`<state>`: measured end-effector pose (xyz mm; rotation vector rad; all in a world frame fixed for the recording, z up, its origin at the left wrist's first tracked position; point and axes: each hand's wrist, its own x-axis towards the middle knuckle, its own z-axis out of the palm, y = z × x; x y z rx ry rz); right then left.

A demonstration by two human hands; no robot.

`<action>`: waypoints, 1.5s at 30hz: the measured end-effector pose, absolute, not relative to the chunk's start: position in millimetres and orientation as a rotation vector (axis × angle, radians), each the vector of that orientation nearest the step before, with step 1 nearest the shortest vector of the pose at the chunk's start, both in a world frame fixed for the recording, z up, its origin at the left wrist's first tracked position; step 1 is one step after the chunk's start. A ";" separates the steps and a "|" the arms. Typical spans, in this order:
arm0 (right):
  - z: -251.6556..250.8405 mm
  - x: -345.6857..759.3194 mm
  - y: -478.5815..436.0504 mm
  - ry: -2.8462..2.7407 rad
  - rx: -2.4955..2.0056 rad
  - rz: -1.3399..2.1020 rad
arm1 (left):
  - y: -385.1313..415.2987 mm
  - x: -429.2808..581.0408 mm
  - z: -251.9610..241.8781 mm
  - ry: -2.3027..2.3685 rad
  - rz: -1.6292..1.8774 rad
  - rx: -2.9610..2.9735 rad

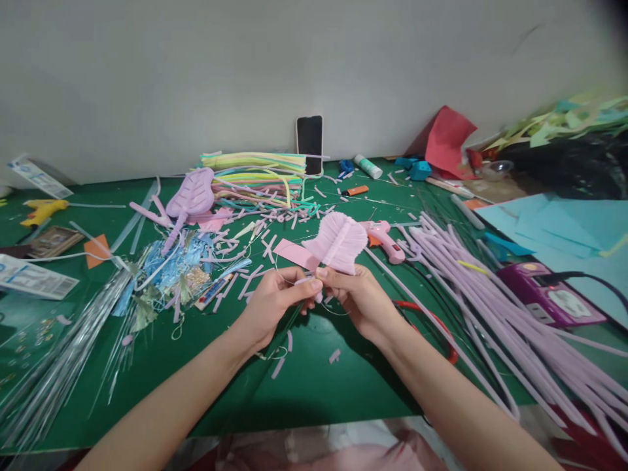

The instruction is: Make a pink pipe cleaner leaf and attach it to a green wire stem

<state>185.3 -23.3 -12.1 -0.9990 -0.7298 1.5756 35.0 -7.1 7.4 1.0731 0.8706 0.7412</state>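
Note:
A pale pink leaf-shaped piece made of fuzzy pipe cleaners [342,239] points away from me, its stem end between my hands. My left hand [275,301] pinches that stem end with thumb and fingers. My right hand [366,301] is closed around the base of the leaf, its thumb meeting the left thumb. A pink paper card [297,254] sticks out just above my left fingers. Thin cord loops around the fingers; where it is fastened is hidden.
Lilac pipe cleaners [471,294] spread to the right, near a pink glue gun [385,241] and a purple power box [549,294]. Left are a finished lilac leaf [191,196], blue tassels [171,261] and silver strands [73,353]. A phone [309,144] leans on the wall.

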 end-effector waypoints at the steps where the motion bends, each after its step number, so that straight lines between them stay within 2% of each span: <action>1: -12.0 186.5 -22.9 -0.737 -1.018 1.551 | -7.7 34.6 6.6 0.871 0.743 1.086; 14: -12.0 192.7 -21.6 -0.925 -1.008 1.587 | -12.8 34.0 -4.2 0.873 0.806 1.161; 23: -9.5 192.6 -23.0 -1.129 -1.078 1.676 | 2.9 15.8 -1.0 0.918 1.005 0.972; 35: -8.7 195.3 -23.4 -0.884 -0.983 1.792 | 6.9 12.5 5.9 0.754 1.037 0.793; 45: -12.3 197.8 -24.5 -1.059 -0.965 1.806 | 13.0 6.3 4.5 0.691 1.142 0.653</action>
